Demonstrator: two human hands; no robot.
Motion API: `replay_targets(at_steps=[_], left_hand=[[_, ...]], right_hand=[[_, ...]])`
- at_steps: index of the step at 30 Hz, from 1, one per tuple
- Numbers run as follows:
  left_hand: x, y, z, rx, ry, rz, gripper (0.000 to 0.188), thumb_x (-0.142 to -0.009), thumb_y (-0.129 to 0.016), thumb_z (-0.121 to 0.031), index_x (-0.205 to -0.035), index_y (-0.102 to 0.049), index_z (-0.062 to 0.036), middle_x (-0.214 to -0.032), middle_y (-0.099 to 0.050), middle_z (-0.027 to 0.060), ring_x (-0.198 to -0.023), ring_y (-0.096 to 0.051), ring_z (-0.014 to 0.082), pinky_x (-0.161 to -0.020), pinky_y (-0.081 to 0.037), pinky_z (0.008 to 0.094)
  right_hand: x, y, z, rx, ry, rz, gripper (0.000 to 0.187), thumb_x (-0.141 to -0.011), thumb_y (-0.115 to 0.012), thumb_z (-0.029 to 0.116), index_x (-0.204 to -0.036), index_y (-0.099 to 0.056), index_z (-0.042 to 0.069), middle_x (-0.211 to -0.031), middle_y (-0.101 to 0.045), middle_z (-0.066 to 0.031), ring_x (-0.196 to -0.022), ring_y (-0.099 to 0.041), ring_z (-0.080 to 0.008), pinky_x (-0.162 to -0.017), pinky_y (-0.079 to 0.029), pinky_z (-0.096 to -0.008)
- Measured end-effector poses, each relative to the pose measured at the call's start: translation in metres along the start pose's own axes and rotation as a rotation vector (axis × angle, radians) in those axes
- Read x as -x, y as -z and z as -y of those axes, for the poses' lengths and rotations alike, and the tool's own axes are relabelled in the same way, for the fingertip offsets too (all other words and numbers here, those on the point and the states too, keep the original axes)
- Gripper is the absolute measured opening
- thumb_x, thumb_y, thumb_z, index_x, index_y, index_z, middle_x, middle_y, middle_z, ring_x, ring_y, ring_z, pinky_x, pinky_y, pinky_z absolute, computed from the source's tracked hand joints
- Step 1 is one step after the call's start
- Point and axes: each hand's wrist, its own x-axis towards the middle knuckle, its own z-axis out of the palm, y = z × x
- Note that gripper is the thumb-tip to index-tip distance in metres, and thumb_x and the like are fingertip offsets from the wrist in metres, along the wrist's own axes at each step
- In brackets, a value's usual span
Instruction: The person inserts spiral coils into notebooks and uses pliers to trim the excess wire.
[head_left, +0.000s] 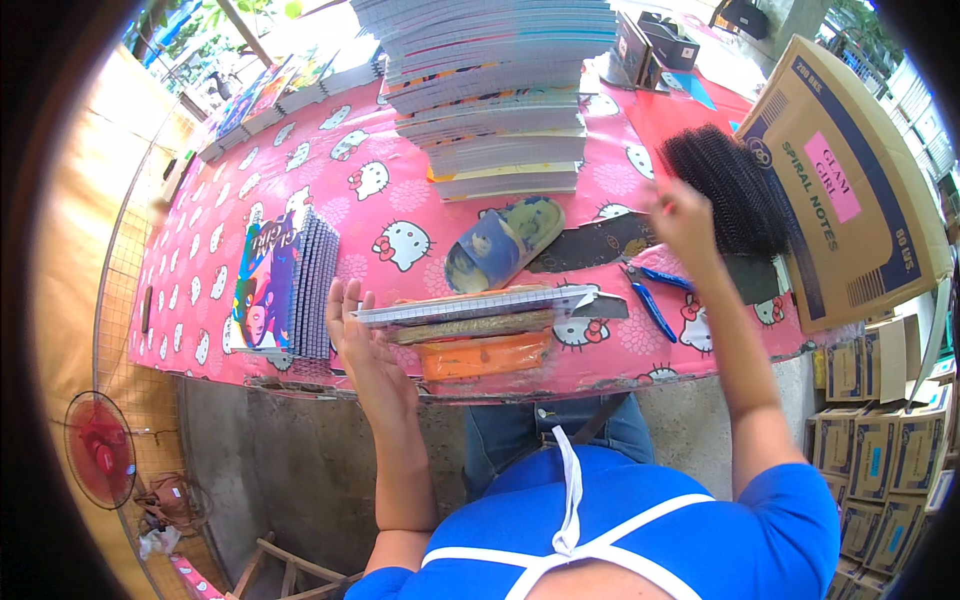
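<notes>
My left hand is at the left end of a thin white notebook block, its fingers stretched upward and apart. The block lies across a wooden strip and an orange-wrapped block at the table's front edge. My right hand is raised just left of a bundle of black spiral coils. Its fingers are curled closed; what they hold, if anything, is too small and blurred to make out. Blue-handled cutting pliers lie below that hand, and a blue slipper sits behind the block.
A tall stack of notebooks stands at the back. Finished-looking spiral notebooks are piled at left. A cardboard box leans at right on the pink patterned tablecloth. More boxes are stacked by the floor; a red fan stands lower left.
</notes>
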Motion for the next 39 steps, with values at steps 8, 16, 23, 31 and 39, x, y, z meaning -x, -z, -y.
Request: replay_targets(at_steps=[8,16,23,31,39], left_hand=[[0.0,-0.024,0.004,-0.447,-0.334,-0.03,0.061,-0.085,-0.064,-0.016,-0.136,-0.033,-0.001,-0.142,-0.031,0.0154,-0.132,-0.031,0.0239,-0.109,-0.027,0.0425],[0.042,-0.079,0.0,-1.505,-0.861,0.5,0.058,-0.08,-0.071,-0.027,-0.131,-0.05,-0.0101,-0.132,-0.044,0.0133,-0.12,-0.045,0.0247,-0.11,-0.013,0.0477],[0.03,-0.081,0.012,-1.042,-0.761,0.598,0.028,-0.074,-0.074,-0.018,-0.101,-0.069,-0.0092,-0.084,-0.066,0.0002,-0.086,-0.06,0.0185,-0.102,-0.023,0.0428],[0.032,-0.079,0.01,-1.054,-0.807,0.531,0.017,-0.071,-0.076,-0.016,-0.086,-0.072,-0.01,-0.081,-0.065,-0.0008,-0.082,-0.059,0.0169,-0.1,-0.025,0.0417],[0.031,-0.079,0.007,-1.132,-0.804,0.459,0.023,-0.068,-0.078,-0.019,-0.088,-0.07,-0.0111,-0.081,-0.065,-0.001,-0.081,-0.058,0.0167,-0.098,-0.026,0.0412]], right_hand=[[-0.088,-0.014,-0.078,0.641,-0.288,0.203,0.023,-0.08,-0.062,0.019,-0.089,-0.066,-0.001,-0.094,-0.065,-0.025,-0.088,-0.064,-0.0377,-0.08,-0.049,-0.0456],[-0.004,0.036,0.069,-0.276,0.287,0.223,0.024,-0.079,-0.066,0.005,-0.103,-0.069,0.004,-0.082,-0.064,-0.0138,-0.074,-0.063,-0.0205,-0.065,-0.049,-0.0303],[0.035,0.053,0.11,-0.453,0.239,0.169,0.025,-0.071,-0.073,0.0,-0.095,-0.072,0.006,-0.085,-0.062,-0.007,-0.072,-0.059,-0.0148,-0.061,-0.046,-0.0258],[0.019,0.06,0.121,-0.564,-0.081,0.629,0.019,-0.074,-0.072,0.006,-0.092,-0.069,0.004,-0.087,-0.062,-0.0068,-0.071,-0.058,-0.0147,-0.062,-0.046,-0.0284],[0.037,0.041,0.122,-0.248,0.41,0.31,0.019,-0.077,-0.065,0.003,-0.095,-0.061,0.005,-0.085,-0.059,-0.0117,-0.069,-0.06,-0.0302,-0.055,-0.047,-0.0366]])
